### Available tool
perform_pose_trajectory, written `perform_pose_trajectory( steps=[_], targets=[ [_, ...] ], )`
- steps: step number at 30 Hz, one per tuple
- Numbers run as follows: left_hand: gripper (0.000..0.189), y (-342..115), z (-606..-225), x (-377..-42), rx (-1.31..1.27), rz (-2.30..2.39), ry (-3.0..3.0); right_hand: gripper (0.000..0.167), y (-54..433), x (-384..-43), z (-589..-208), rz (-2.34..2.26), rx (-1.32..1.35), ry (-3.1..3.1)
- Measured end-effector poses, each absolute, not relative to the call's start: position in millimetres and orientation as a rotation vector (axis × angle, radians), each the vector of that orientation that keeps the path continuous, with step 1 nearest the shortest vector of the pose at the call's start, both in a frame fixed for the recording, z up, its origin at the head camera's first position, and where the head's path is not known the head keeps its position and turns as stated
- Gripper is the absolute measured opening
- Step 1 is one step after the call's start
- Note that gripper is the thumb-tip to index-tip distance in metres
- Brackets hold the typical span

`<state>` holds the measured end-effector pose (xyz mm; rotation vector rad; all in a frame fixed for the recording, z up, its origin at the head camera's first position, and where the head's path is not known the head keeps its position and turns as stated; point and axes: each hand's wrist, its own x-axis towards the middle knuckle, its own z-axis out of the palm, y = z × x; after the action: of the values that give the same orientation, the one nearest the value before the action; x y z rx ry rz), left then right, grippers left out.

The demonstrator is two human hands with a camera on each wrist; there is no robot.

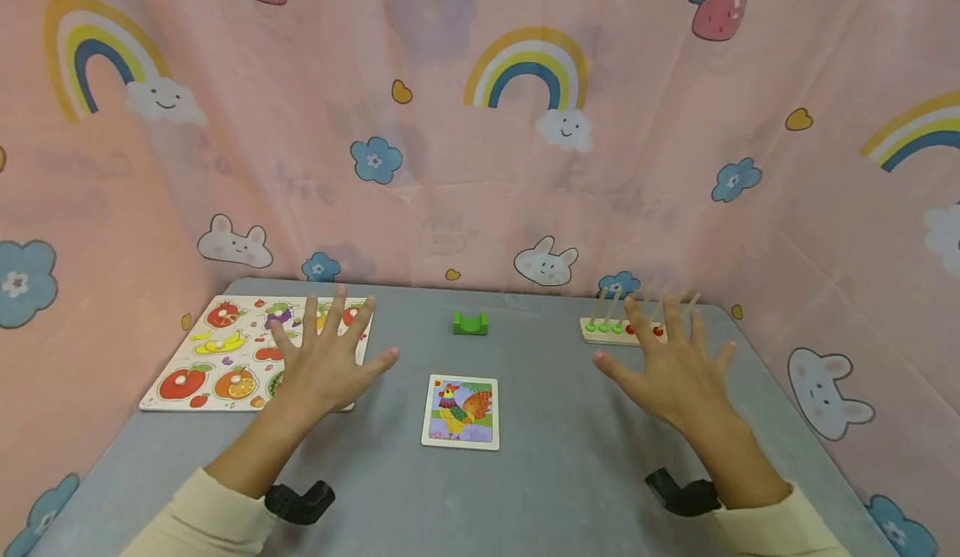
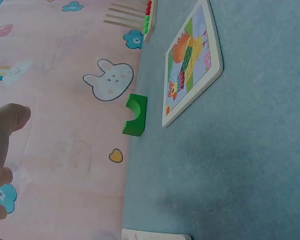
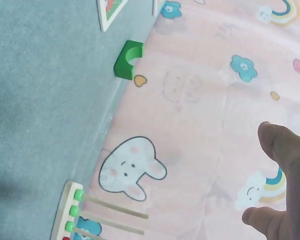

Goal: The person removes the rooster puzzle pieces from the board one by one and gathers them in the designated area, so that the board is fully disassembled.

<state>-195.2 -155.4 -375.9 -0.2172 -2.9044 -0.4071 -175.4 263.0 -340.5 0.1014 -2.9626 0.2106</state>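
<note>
Hands (image 1: 326, 373) (image 1: 681, 378) spread wide above gray table (image 1: 540, 499)

Can read no text, label, brand, number or sign in any view. On the pink curtain (image 1: 450, 207), can pick out faint letter-like marks in the head view, left and right of centre; too pale to decipher, so left untranscribed. Can make out only pictures on the fruit board (image 1: 251, 362) and rooster puzzle (image 1: 465, 411); no legible wording on the peg rack (image 1: 611, 337) or green block (image 1: 470, 326) either.
</note>
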Motion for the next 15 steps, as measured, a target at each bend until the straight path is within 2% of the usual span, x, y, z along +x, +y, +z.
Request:
perform_pose_trajectory(
  steps=[15],
  targets=[
    [0.082, -139.9, -400.8, -194.2, -0.331, -0.529, -2.822, 0.096, 247.6, -179.5, -351.6, 0.271, 0.125, -2.942]
  ],
)
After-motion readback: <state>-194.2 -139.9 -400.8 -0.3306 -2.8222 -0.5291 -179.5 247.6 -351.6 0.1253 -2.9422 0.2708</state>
